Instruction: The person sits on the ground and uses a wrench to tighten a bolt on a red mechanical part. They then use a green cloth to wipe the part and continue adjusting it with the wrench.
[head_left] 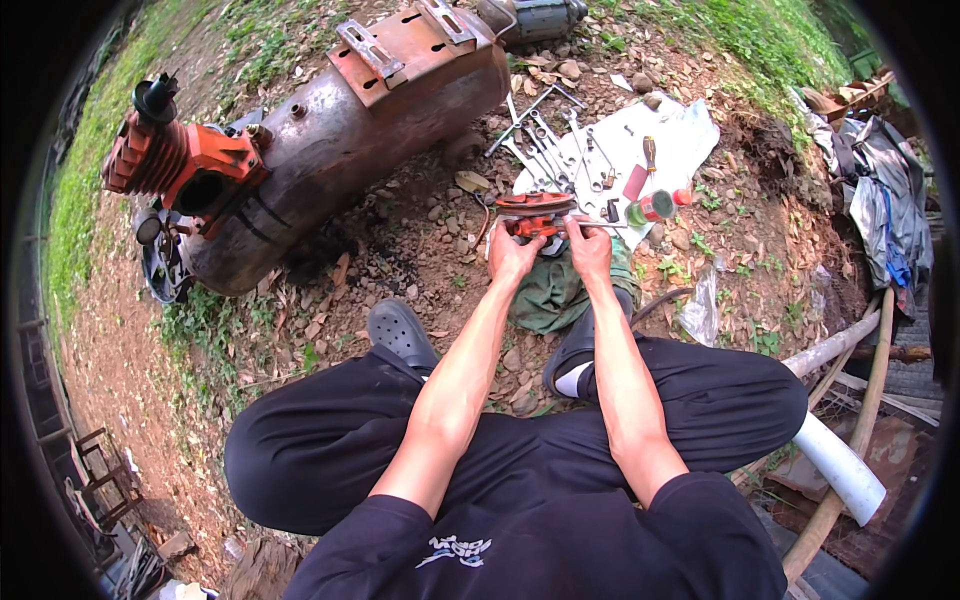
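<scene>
My left hand (510,248) grips a red metal part with a round pulley (532,205), held over a crumpled green cloth (560,300). My right hand (588,242) is closed at the part's right side on a thin metal tool (614,225) that sticks out to the right. Just beyond, a white sheet (690,135) bears several wrenches (548,150), a screwdriver (650,152), a red block (635,182), a glass jar (656,207) and small metal pieces (610,210).
A rusty tank (380,150) with a red compressor head (195,165) lies at upper left. My bent legs and grey clogs (398,330) frame the work. At right are a tarp (880,200), poles (870,410), a white pipe (840,470) and a plastic bag (700,310).
</scene>
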